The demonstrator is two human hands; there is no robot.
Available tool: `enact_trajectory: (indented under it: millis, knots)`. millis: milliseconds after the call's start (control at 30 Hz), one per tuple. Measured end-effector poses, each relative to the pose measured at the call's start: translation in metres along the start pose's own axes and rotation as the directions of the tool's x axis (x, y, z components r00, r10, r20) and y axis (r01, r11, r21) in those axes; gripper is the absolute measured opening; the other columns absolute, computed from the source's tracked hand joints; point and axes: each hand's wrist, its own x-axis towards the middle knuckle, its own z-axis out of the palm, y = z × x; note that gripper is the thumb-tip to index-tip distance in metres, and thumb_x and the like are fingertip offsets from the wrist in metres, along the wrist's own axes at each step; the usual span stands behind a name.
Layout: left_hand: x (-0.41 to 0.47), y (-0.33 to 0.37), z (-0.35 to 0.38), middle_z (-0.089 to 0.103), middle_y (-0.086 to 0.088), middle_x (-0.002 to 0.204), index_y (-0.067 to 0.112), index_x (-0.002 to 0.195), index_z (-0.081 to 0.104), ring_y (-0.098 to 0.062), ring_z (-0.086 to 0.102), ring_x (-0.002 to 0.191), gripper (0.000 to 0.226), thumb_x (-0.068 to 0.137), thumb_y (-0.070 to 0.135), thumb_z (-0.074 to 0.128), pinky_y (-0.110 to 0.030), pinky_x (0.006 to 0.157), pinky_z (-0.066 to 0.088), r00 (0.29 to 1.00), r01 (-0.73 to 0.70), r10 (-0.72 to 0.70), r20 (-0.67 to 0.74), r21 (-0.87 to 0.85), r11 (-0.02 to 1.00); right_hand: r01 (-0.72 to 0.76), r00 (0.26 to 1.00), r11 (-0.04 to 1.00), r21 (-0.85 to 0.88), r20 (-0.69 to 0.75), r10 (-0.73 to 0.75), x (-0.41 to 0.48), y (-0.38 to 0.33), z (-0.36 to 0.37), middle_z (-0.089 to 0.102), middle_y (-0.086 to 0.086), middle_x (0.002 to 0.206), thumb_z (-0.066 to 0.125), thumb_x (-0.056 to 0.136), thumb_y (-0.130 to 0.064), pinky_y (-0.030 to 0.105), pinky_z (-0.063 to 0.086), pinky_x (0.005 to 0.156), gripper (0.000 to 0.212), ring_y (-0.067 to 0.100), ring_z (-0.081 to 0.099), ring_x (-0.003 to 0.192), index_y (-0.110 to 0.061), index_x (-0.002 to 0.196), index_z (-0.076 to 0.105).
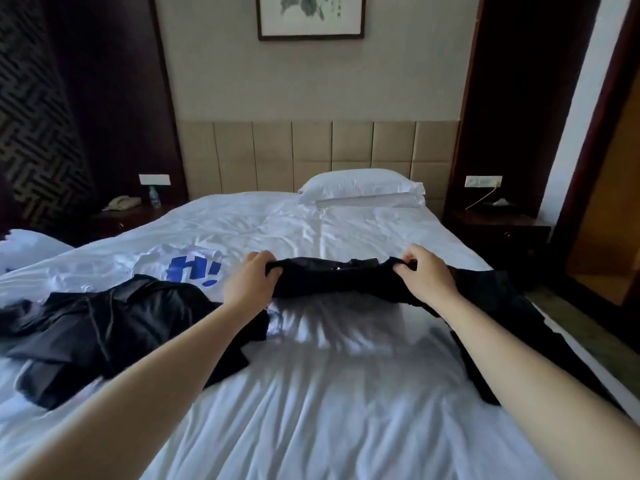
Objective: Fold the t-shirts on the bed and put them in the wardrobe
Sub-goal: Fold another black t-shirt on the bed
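So the left hand (249,282) and right hand (424,275) each grip an end of the held t-shirt (332,275), which stretches between them just above the bed (311,393). Left of the grip, a crumpled t-shirt (104,327) lies on the bed under the left forearm, with a lettered t-shirt (156,271) just behind it. Well beyond the grip, the pillow (360,187) sits against the headboard (311,157), between the left nightstand (131,216) and right nightstand (498,223).

White bed (311,393) (rumpled) under t-shirts (104,323) and pillow (360,185)

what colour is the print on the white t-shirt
Blue, on the white t-shirt lying on the bed; the head view shows it.
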Motion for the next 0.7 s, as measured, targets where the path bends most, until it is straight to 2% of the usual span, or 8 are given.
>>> enact_trajectory:
  millis: [100,200,267,333,400,533,600,700]
  knots:
    - [-0.058,-0.019,0.024,0.054,0.0,0.119,0.02,0.114,0.059,-0.023,0.059,0.096,0.022,0.098,0.033,0.053,-0.033,0.071,0.042,0.995,0.056,-0.056,0.078,0.006,0.998,-0.061,0.995,0.997,-0.043,0.081,0.065,-0.05,0.027,0.015,0.058,-0.004,0.079,0.063,0.091,-0.024,0.031,0.038,0.059,0.018,0.021,0.056,0.077,-0.017,0.08,0.052]
    - [-0.109,-0.034,0.042,0.054,0.004,0.115,0.024,0.108,0.061,-0.021,0.06,0.097,0.018,0.094,0.034,0.058,-0.035,0.077,0.048,0.982,0.079,-0.078,0.171,0.0,0.997,-0.094,0.986,0.99,-0.105,0.131,0.107,-0.095,0.052,0.031,0.06,-0.003,0.081,0.068,0.086,-0.022,0.033,0.045,0.066,0.015,0.022,0.058,0.079,-0.016,0.079,0.057]
    - [-0.136,-0.042,0.051,0.054,0.007,0.112,0.025,0.103,0.063,-0.018,0.06,0.099,0.015,0.091,0.033,0.061,-0.032,0.079,0.047,0.969,0.086,-0.081,0.234,-0.014,0.996,-0.12,0.978,0.983,-0.138,0.156,0.141,-0.12,0.066,0.039,0.062,-0.003,0.084,0.07,0.084,-0.024,0.032,0.046,0.066,0.013,0.02,0.058,0.078,-0.016,0.08,0.06]
    - [-0.157,-0.047,0.057,0.051,0.01,0.109,0.025,0.102,0.065,-0.016,0.059,0.1,0.015,0.089,0.031,0.065,-0.03,0.081,0.046,0.958,0.107,-0.094,0.272,-0.031,0.994,-0.161,0.967,0.973,-0.165,0.169,0.189,-0.142,0.076,0.043,0.063,-0.006,0.083,0.07,0.084,-0.026,0.028,0.042,0.06,0.011,0.016,0.058,0.075,-0.018,0.081,0.063]
    - [-0.172,-0.052,0.062,0.049,0.011,0.107,0.025,0.102,0.067,-0.015,0.058,0.101,0.015,0.087,0.03,0.067,-0.029,0.081,0.045,0.949,0.126,-0.117,0.291,-0.014,0.992,-0.187,0.959,0.965,-0.183,0.181,0.22,-0.16,0.084,0.048,0.063,-0.007,0.085,0.07,0.083,-0.025,0.028,0.043,0.061,0.009,0.015,0.058,0.077,-0.019,0.08,0.064]
    - [-0.193,-0.062,0.068,0.047,0.009,0.108,0.024,0.101,0.069,-0.015,0.059,0.1,0.017,0.086,0.033,0.069,-0.028,0.083,0.046,0.914,0.093,-0.109,0.39,0.061,0.994,-0.144,0.938,0.942,-0.302,0.262,0.228,-0.185,0.092,0.052,0.061,-0.009,0.093,0.07,0.079,-0.024,0.027,0.042,0.064,0.013,0.014,0.058,0.08,-0.026,0.071,0.059]
    - [-0.198,-0.065,0.068,0.049,0.009,0.101,0.025,0.098,0.069,-0.014,0.06,0.095,0.016,0.085,0.034,0.07,-0.026,0.076,0.043,0.882,0.037,-0.082,0.464,0.106,0.994,-0.095,0.923,0.923,-0.372,0.315,0.222,-0.192,0.092,0.05,0.06,-0.01,0.096,0.069,0.08,-0.024,0.025,0.039,0.064,0.018,0.014,0.059,0.083,-0.03,0.069,0.055]
    - [-0.203,-0.064,0.066,0.056,0.012,0.083,0.024,0.094,0.068,-0.01,0.056,0.084,0.013,0.084,0.032,0.071,-0.026,0.07,0.039,0.826,0.001,-0.091,0.557,0.159,0.987,-0.061,0.888,0.886,-0.46,0.381,0.259,-0.198,0.088,0.045,0.062,-0.011,0.093,0.067,0.079,-0.024,0.024,0.04,0.067,0.013,0.017,0.061,0.088,-0.031,0.073,0.058]
